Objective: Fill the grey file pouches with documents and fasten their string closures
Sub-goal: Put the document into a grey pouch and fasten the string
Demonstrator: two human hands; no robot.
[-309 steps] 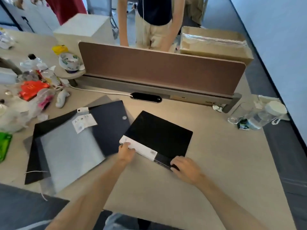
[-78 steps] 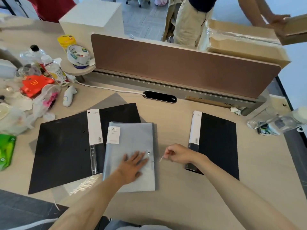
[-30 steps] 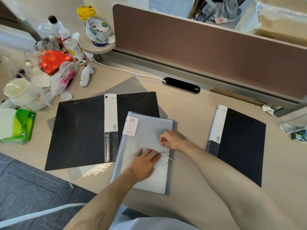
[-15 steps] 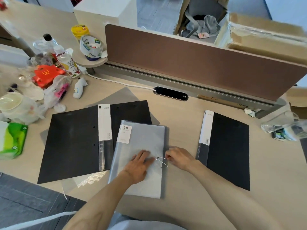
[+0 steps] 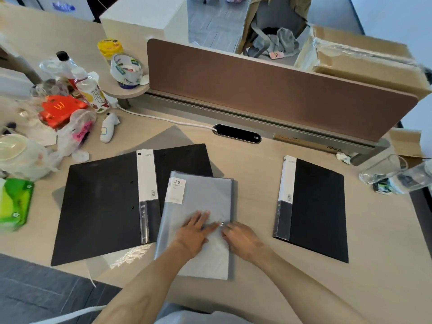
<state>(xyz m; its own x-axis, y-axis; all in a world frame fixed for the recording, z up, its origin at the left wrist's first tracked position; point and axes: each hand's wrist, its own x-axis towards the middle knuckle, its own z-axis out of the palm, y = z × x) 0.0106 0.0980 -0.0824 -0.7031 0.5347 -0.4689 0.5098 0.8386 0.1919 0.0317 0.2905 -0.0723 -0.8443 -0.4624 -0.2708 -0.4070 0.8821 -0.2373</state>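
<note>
— While the left hand [image 5: 195, 232] lies flat, open, on the pouch [image 5: 198, 206] at six o'clock, is it tied?
— Nearly, I judge; right hand [image 5: 243, 239] works at the button [image 5: 222, 222], grip unclear. Folder [image 5: 313, 206] at three o'clock waits.

Two bare forearms rise from the bottom of the frame, no sleeves, watch or rings visible. Left hand [image 5: 195, 232] and right hand [image 5: 243, 239] are ungloved.

Grey file pouch [image 5: 198, 206], black folders [image 5: 100, 206], brown divider [image 5: 268, 87], green tissue pack [image 5: 14, 204]
</note>
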